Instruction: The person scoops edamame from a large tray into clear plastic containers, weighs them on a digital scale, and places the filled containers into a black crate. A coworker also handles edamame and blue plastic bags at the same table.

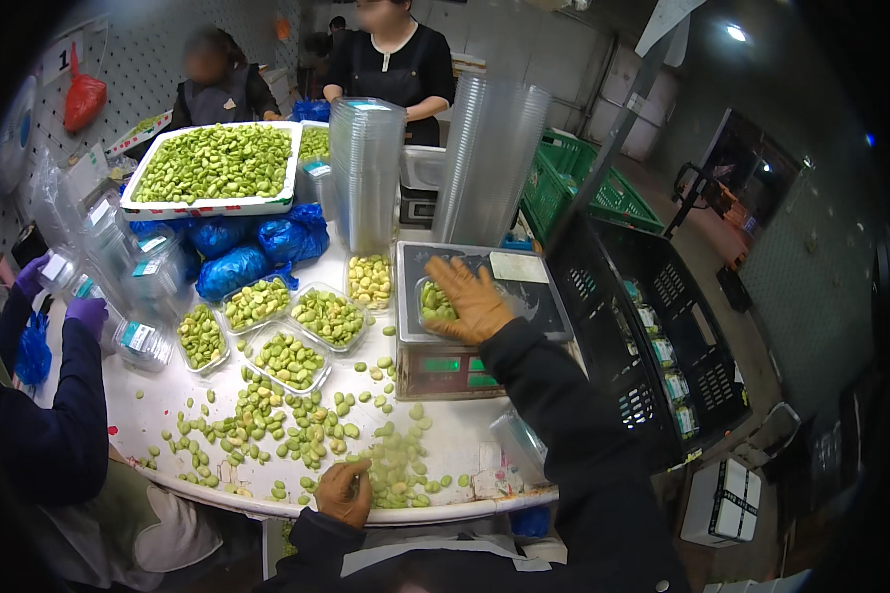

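Observation:
My right hand (471, 304), in an orange-brown glove, is palm down with fingers spread over a clear plastic tub of shelled broad beans (434, 300). The tub sits on the dark platform of a digital weighing scale (415, 259), and the hand hides part of it. At the table's near edge is my left hand (346, 493), in a matching glove, its fingers curled. Whether it holds a bean is hidden. Loose broad beans (311, 434) lie beside and beyond it, some blurred. Several filled tubs (288, 362) stand left of the scale.
A white foam tray of beans (211, 211) rests on blue bags (231, 270). Tall stacks of clear tubs (367, 178) rise behind the scale. Black crates (667, 333) stand at right. A co-worker's purple-gloved hand (87, 315) is at left; another person (400, 67) stands opposite.

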{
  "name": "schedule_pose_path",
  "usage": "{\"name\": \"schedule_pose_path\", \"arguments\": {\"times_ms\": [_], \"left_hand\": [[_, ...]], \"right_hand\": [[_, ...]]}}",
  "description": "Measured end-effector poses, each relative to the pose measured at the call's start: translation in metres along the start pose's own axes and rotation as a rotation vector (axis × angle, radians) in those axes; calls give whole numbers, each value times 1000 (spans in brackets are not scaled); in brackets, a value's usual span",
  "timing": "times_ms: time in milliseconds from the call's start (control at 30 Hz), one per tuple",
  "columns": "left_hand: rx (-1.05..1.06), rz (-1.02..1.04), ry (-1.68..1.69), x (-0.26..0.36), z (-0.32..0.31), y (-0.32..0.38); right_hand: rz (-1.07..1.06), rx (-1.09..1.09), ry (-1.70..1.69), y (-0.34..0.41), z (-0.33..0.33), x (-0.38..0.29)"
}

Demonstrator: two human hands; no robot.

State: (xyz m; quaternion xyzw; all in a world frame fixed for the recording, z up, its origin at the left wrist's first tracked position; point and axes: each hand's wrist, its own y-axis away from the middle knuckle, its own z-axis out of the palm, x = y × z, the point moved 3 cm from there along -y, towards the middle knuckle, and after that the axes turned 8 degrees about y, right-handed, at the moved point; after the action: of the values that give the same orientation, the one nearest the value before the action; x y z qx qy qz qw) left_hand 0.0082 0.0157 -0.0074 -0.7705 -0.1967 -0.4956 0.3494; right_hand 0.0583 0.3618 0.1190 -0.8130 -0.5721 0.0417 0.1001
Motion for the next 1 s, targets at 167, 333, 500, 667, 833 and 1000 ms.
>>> {"name": "schedule_pose_path", "arguments": {"times_ms": [167,333,500,667,833,1000], "left_hand": [[-21,-15,0,6,-3,-1],[-33,1,9,12,-2,-4],[-17,11,24,4,-5,0],[9,-11,34,6,-9,2],[-106,-50,19,8,-5,2],[-121,-51,45,16,-4,1]], "right_hand": [[-20,-161,-8,-3,2,-7],[-60,-63,121,4,19,-16],[-70,-12,-107,10,-18,-15],[101,-220,-198,94,-75,-31],[428,-320,-30,227,-51,-18],[645,-287,85,277,-6,-34]]}}
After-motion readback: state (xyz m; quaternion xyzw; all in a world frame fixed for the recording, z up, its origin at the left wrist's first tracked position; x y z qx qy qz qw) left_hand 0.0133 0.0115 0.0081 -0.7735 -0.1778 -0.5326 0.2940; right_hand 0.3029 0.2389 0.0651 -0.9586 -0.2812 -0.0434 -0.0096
